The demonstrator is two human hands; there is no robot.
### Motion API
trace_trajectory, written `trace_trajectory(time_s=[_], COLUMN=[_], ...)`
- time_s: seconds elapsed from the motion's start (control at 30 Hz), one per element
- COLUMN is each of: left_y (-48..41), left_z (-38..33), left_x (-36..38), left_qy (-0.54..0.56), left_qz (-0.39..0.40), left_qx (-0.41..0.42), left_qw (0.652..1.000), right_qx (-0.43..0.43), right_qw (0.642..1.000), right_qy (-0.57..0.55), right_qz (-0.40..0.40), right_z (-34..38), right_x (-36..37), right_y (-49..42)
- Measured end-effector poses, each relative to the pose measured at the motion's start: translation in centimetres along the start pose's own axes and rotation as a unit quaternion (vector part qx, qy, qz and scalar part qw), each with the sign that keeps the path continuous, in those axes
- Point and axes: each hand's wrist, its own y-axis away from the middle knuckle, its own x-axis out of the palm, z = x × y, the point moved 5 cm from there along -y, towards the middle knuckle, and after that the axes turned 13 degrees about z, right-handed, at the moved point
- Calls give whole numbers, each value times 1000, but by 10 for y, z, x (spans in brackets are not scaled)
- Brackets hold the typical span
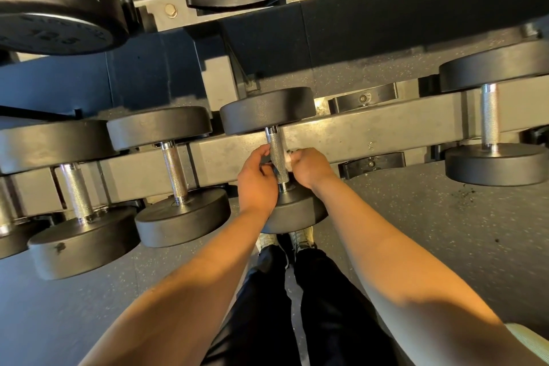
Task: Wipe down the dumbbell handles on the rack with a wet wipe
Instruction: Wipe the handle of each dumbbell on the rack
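**Dumbbell handle (277, 157) flanked by both hands on the lower rack**

The dumbbell handle is a knurled metal bar whose long axis runs away from the person, almost straight up and down in the head view. Its far end tilts slightly left. It joins a far black head (267, 110) to a near black head (297, 214), and the dumbbell lies across the rack (371, 134) rail.

The hands sit on either side of the bar's near half. The left hand (257, 184) curls its fingers and thumb round the handle from the left. The right hand (310, 168) is fisted on a wet wipe (288, 157) and presses it against the bar's right side.

Only a small white scrap of the wipe shows between the right fingers and the metal. The left fingertips and the bar's underside are hidden. The wrists cover part of the near head. Neighbouring dumbbells (175, 175) lie parallel on both sides, and the outermost are cut off by the frame edges.
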Motion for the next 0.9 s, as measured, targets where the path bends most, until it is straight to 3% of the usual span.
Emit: trace_trajectory(time_s=[0.1,0.17,0.33,0.43,0.53,0.67,0.9], left_y=[-1,-1,-2,-1,-1,-3,0], left_z=[1,2,1,1,2,7,9], left_x=[1,1,1,0,0,1,-1], left_qy=[3,6,7,5,1,11,47], left_qz=[3,0,-3,-1,0,3,11], left_qx=[-4,-4,-3,-4,-2,-11,-52], left_qw=[1000,1000,1000,1000,1000,1000,997], right_qx=[-63,-67,-11,15,41,38,32], right_qw=[966,959,986,999,988,990,997], right_qy=[-250,-274,-163,-7,121,107,52], right_qz=[-31,-42,-25,30,87,84,-47], right_z=[13,19,8,5,2,1,-5], right_x=[-5,-2,8,10,13,11,9], right_y=[7,4,2,1,1,4,30])
